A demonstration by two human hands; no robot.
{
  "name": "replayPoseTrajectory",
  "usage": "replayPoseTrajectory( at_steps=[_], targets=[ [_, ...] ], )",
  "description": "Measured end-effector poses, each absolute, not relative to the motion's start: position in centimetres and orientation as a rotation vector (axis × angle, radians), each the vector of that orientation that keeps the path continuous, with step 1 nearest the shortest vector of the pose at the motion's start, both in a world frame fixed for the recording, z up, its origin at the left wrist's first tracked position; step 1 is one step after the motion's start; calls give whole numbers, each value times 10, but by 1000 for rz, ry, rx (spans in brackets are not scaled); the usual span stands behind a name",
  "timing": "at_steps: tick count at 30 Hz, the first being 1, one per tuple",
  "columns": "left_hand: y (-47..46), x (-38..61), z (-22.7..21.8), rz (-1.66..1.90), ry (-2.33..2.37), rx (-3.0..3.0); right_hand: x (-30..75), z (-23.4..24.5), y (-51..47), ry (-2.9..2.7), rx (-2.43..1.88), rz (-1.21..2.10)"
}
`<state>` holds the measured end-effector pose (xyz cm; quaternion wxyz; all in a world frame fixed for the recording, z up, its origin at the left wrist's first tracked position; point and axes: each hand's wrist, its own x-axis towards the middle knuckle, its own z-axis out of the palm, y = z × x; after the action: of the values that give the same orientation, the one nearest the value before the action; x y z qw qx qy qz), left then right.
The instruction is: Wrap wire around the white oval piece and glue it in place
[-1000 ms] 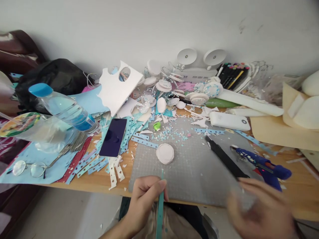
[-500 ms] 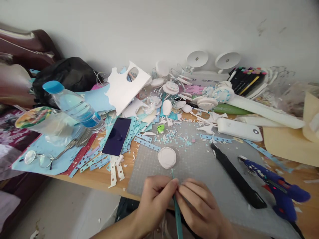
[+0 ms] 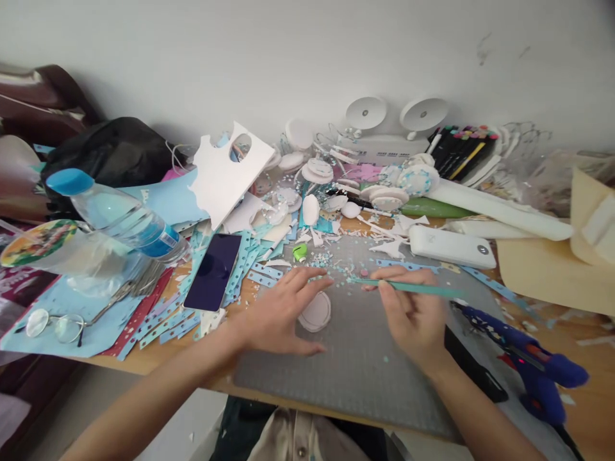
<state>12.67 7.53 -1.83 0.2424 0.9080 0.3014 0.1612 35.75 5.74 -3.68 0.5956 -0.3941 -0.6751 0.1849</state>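
White disc on cutting mat, back from bench near edge, seems light, stiffish, best taken by its rim; left hand spread over or beside it, right hand pinching slim teal tool.

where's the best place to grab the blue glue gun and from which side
Probably by its handle, coming from the near right: it juts toward the near side, while the nozzle points away, far left. The lit red light hints the tip may be hot.
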Motion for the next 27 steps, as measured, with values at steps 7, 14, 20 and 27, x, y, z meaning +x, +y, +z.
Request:
replayPoseTrajectory(
  at_steps=[7, 14, 20, 27],
  targets=[
    [86, 122, -45, 397, 785, 2410, 351, -57, 50, -1187, -894, 882],
    [78, 114, -41, 574, 937, 2206, 342, -51, 41, -1216, -771, 998],
    [74, 114, -45, 751, 955, 2111, 333, -51, 35, -1349, -795, 1027],
    [73, 120, -47, 732, 946, 2045, 332, -51, 30, -1443, -829, 1037]
  ],
)
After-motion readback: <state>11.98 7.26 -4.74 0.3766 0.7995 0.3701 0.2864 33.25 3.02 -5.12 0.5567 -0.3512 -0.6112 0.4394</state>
